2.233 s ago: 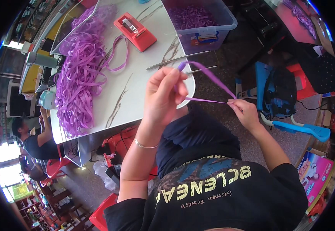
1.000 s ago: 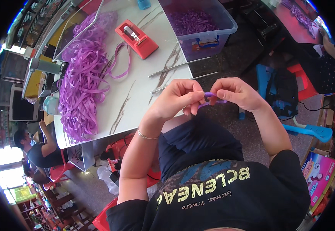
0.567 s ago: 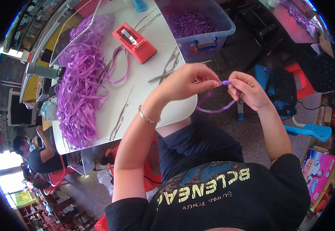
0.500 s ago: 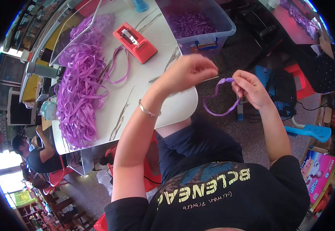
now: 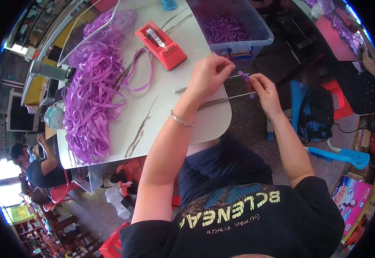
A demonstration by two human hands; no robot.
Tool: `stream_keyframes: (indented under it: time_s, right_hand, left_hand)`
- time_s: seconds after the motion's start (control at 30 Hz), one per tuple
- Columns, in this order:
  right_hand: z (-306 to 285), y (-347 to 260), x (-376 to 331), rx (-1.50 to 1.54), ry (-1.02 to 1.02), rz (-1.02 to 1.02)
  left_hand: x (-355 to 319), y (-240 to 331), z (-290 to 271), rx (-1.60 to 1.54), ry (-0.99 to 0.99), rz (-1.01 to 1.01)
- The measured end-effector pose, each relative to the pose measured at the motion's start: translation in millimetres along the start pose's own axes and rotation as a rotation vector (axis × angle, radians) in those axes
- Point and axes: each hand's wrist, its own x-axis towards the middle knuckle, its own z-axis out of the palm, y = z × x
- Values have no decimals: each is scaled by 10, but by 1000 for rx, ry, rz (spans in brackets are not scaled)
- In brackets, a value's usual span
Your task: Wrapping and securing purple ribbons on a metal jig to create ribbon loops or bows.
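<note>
Grips the ribbon in the fingers of the right hand, just right of the counter; curls the left hand over the counter's right edge, left of the ribbon, cannot tell if pinching anything

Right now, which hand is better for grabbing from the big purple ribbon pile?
Probably the left hand: it is nearer the heap of flat purple ribbons on the white marbled table, and no ribbon shows in it. The right hand, farther off, pinches a narrow purple strip.
</note>
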Motion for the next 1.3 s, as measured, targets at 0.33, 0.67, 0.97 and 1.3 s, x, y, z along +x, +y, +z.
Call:
stream_keyframes:
  time_s: [0.33,0.67,0.97,1.3]
  right_hand:
    - [191,175,-88,33,5,-11]
    - [280,127,-131,17,83,-11]
    - [259,197,-307,63,5,94]
    - [21,-190,-1404,-65,-154,207]
  left_hand:
    - [-18,56,-10,238,-32,64]
    - [-1,67,8,268,-4,28]
    - [23,47,2,358,-70,38]
    - [75,56,-9,393,-134,-11]
